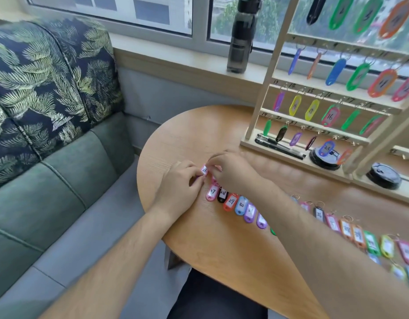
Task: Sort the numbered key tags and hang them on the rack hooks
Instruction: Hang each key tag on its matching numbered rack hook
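Note:
A pink key tag with a white numbered label is pinched between my left hand and my right hand, just above the round wooden table. Below the hands a row of tags lies on the table: pink 27, black 28, red 29, blue 30, then several more running right under my right forearm. The wooden rack stands at the back right with numbered hooks; many coloured tags hang on it, among them tag 16 and tag 23.
A dark water bottle stands on the window sill behind the rack. Black pens and a black round lid lie on the rack's base; another black lid sits further right. A green sofa with a leaf-print cushion is on the left.

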